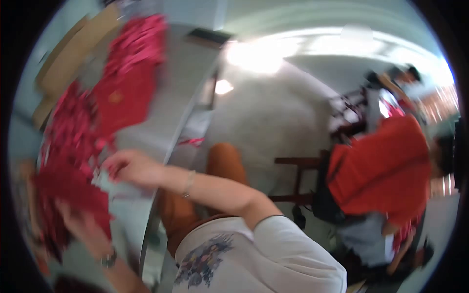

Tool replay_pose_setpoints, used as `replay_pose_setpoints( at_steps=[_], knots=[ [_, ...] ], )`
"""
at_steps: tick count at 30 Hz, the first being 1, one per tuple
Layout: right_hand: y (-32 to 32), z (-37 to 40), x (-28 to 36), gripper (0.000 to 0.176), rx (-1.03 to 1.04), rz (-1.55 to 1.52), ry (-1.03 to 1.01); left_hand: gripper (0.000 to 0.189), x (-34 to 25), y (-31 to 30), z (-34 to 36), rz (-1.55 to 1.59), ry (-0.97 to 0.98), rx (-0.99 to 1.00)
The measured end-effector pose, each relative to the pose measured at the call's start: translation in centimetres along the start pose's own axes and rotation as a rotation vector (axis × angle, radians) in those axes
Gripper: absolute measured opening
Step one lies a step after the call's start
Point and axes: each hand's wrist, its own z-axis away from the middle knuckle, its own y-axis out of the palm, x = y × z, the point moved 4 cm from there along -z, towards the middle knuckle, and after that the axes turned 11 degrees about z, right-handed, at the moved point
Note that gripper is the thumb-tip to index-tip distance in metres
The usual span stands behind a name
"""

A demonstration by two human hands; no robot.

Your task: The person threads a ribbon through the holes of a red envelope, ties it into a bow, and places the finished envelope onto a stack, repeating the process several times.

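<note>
My left hand [80,222], blurred by motion, lies over a dark red cloth piece [73,188] with its fingers stretched out along it. Above it in the view, my right hand [129,167] has its fingers curled together at the edge of a heap of red strips [73,129]; what they pinch is too smeared to make out. Farther along the table, a flat red cloth panel [129,100] lies below a crumpled pile of bright red fabric [139,44].
The pale table [178,83] runs along my left side, with brown cardboard [80,51] at its far side. A red scrap [193,141] lies by the table edge. To the right sits a person in an orange-red top [381,171] by a dark wooden stool [298,178].
</note>
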Motion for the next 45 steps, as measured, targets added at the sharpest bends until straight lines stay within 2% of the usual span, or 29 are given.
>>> replay_pose_setpoints(
  at_steps=[1,2,3,4,5,6,7,8,10,11,13,14,15,17,21,23,24,26,27,29,30,31,33,36,38,40,41,43,45],
  knots=[
    [-0.1,0.2,-0.2,0.028,-0.029,0.227,0.0,0.056,0.2,-1.1,-0.2,0.085,-0.044,0.026],
    [0.3,0.6,-0.2,0.026,-0.061,0.337,0.034,0.054,0.5,1.9,2.3,0.017,-0.005,0.106],
    [0.7,0.8,-0.7,0.025,-0.078,0.26,0.033,0.052,0.6,2.9,2.9,0.234,-0.122,0.136],
    [0.9,1.0,-1.3,0.021,-0.059,0.142,0.139,0.051,0.8,3.1,2.3,0.373,-0.191,0.038],
    [1.4,1.3,-0.5,0.015,-0.098,0.368,0.068,0.048,0.9,4.8,3.3,0.42,-0.153,0.082],
    [1.9,1.4,0.1,0.012,-0.091,0.499,-0.079,0.044,0.9,6.5,4.5,0.436,-0.153,0.352],
    [2.5,1.6,0.3,0.01,-0.099,0.624,-0.227,0.048,1.0,5.3,3.9,0.455,-0.152,0.523],
    [3.1,1.7,0.4,0.009,-0.077,0.559,-0.227,0.053,1.1,4.5,4.1,0.472,-0.166,0.701],
    [4.5,1.4,0.4,0.006,-0.085,0.405,-0.172,0.054,0.5,8.5,6.5,0.036,-0.012,-0.219],
    [5.3,1.4,0.2,0.006,-0.055,0.396,-0.159,0.054,-0.1,7.3,6.8,0.036,0.01,-0.246],
    [6.0,1.7,-1.3,0.006,-0.084,-0.103,0.266,0.053,0.6,7.2,5.8,0.097,0.024,-0.127],
    [6.5,2.0,-1.3,0.007,-0.057,-0.181,0.376,0.052,0.4,6.7,5.6,0.125,0.03,-0.062],
    [6.4,1.9,-1.5,0.007,-0.04,-0.183,0.386,0.052,0.6,6.6,5.2,0.152,0.032,0.004],
    [6.8,1.7,-1.4,0.007,0.128,-0.414,0.354,0.05,0.3,5.8,4.9,0.201,0.029,0.145],
    [7.6,1.8,-1.4,0.004,0.058,-0.309,0.299,0.048,1.2,6.0,3.5,0.302,-0.001,0.453],
    [6.9,1.5,-0.9,0.003,-0.069,-0.232,0.141,0.047,0.9,5.9,3.1,0.356,-0.021,0.611],
    [6.1,1.2,0.0,0.003,-0.14,-0.102,0.003,0.044,1.1,5.8,2.9,0.318,0.056,0.502],
    [3.7,0.9,2.4,0.005,-0.234,0.294,-0.085,0.039,-0.4,4.6,4.4,-0.075,-0.028,0.243],
    [2.6,0.7,3.4,0.007,-0.243,0.374,-0.134,0.034,-0.9,4.5,4.6,-0.165,-0.127,0.123],
    [1.1,0.8,5.0,0.008,-0.263,0.645,-0.135,0.034,-1.8,0.3,3.9,-0.328,-0.145,0.072],
    [0.6,0.9,5.3,0.008,-0.261,0.718,-0.129,0.036,-2.8,-0.3,4.2,-0.437,-0.059,0.015],
    [0.4,1.0,5.4,0.008,-0.271,0.724,-0.131,0.036,-2.4,-0.3,4.5,-0.433,-0.064,0.024],
    [0.8,1.2,5.2,0.009,-0.203,0.879,-0.184,0.031,-2.9,3.3,6.8,-0.875,0.251,0.215],
    [1.9,1.5,4.6,0.011,-0.165,0.888,-0.224,0.036,-1.3,9.6,9.2,-1.398,0.727,0.607],
    [2.3,2.0,4.6,0.011,-0.164,0.897,-0.249,0.033,-0.6,10.7,9.2,-1.436,0.711,0.595],
    [2.6,2.3,4.8,0.011,-0.137,0.895,-0.213,0.025,0.4,10.3,8.2,-1.492,0.457,0.636],
    [2.4,2.3,4.6,0.011,-0.14,0.895,-0.21,0.025,0.5,10.3,8.1,-1.491,0.453,0.639],
    [1.8,2.3,4.4,0.011,-0.177,0.95,-0.343,0.02,1.0,9.8,7.6,-1.431,0.217,0.578],
    [0.3,2.2,5.1,0.012,-0.263,0.975,-0.388,0.018,1.4,9.6,7.3,-1.422,0.168,0.579]
  ],
)
